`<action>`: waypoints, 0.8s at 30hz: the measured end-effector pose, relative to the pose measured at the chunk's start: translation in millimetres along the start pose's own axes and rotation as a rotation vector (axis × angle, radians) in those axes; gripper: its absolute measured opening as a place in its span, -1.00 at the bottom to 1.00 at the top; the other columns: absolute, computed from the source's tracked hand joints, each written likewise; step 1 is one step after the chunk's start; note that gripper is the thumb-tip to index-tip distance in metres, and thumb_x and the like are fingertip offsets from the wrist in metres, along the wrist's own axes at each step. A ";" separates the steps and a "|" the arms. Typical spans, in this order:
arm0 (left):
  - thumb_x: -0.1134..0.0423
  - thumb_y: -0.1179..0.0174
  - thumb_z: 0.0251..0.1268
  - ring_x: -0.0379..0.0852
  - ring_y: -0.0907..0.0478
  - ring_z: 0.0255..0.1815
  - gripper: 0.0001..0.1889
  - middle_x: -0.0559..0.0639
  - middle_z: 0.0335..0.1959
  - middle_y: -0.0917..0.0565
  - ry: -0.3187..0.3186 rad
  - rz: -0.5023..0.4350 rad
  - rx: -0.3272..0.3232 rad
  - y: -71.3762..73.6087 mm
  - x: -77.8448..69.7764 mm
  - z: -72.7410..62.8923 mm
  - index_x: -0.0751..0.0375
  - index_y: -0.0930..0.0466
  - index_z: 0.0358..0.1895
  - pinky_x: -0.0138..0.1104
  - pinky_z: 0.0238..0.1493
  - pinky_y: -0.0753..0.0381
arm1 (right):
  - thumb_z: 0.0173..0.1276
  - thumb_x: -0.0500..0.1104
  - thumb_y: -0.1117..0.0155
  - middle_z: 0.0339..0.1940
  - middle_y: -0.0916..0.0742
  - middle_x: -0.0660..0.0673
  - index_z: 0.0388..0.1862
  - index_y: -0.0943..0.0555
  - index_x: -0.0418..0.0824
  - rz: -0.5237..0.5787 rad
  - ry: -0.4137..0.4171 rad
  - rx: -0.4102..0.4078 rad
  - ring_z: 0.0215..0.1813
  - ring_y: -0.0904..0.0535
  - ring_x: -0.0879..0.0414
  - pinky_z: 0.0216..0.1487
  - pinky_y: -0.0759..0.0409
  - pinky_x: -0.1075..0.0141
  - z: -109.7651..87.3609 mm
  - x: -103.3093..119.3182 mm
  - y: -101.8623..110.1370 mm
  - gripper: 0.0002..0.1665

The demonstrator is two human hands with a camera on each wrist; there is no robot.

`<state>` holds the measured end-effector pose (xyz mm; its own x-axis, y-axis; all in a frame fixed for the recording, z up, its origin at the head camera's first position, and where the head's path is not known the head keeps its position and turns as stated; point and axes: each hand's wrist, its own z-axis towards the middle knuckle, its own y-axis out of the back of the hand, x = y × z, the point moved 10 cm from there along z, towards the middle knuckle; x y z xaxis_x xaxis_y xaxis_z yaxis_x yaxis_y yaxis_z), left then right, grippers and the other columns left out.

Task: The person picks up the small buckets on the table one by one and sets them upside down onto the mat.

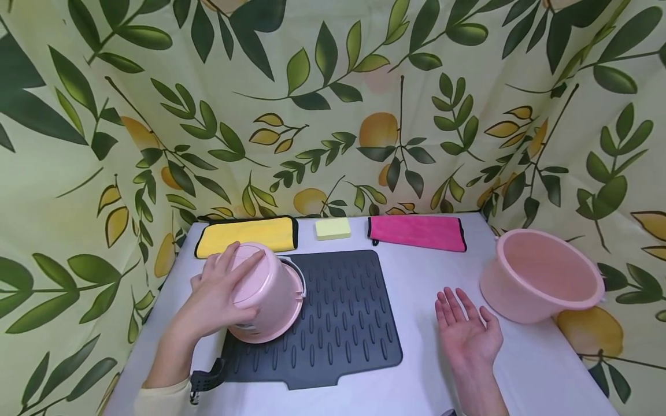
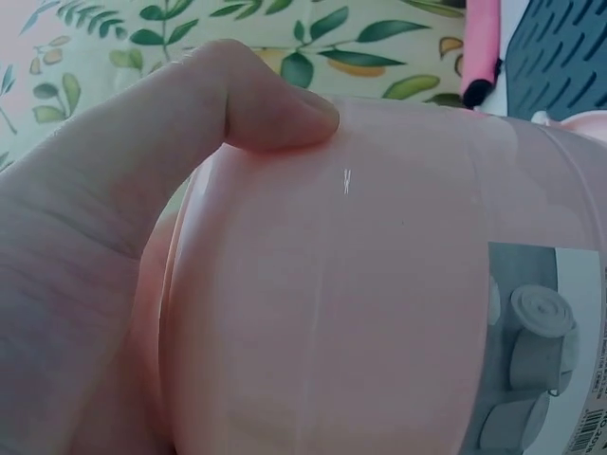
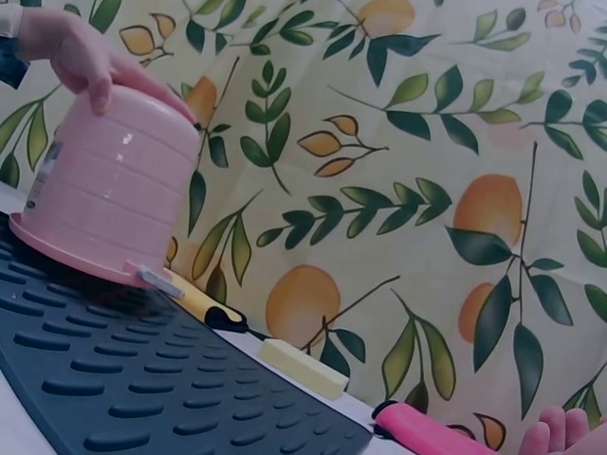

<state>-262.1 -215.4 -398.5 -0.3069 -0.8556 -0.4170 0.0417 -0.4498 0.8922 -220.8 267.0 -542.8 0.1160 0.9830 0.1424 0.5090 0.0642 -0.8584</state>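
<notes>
Leafy fruit-print cloth (image 1: pixel 208 130) hangs behind the white table (image 1: pixel 437 266) I am watching from afar. On the left part of a ribbed grey mat (image 1: pixel 359 341) I see the pink bucket (image 1: pixel 276 303), bottom up, rim down toward the mat; I cannot tell whether that rim touches all round. The left hand (image 1: pixel 221 294) grips it at the base end, thumb pressed against its wall. Right of the mat, the right hand (image 1: pixel 468 338) is palm up with loose fingers, holding nothing.

I judge the bucket to be plastic: light, fairly stiff, not fragile, but slick where it shines. I would take it round the base end or by the lip; the white handle (image 1: pixel 302 278) beside the rim looks loose and could snag.

Just behind the bucket lies a yellow cloth (image 1: pixel 247 236), the likeliest obstacle. Along the back, farther right, are a pale sponge (image 1: pixel 333 229) and a pink cloth (image 1: pixel 416 233). Beyond the right hand stands a pink tub (image 1: pixel 512 292), well apart from the bucket.
</notes>
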 end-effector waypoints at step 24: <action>-0.11 -0.51 -0.06 0.65 0.01 0.58 0.06 0.34 0.72 -0.09 0.006 0.128 0.004 -14.6 -11.2 6.6 -0.18 -0.37 0.68 0.58 0.10 -0.23 | 0.72 0.15 0.13 0.36 -0.60 -0.24 0.40 -0.50 -0.21 0.035 -0.004 0.040 0.41 -0.53 -0.14 0.59 -0.33 0.13 -1.6 6.8 -1.9 -0.41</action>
<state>-265.5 -197.5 -405.7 -0.2933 -0.9076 -0.3004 0.0764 -0.3355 0.9389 -219.7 273.3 -539.4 0.1298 0.9854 0.1106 0.4701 0.0371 -0.8819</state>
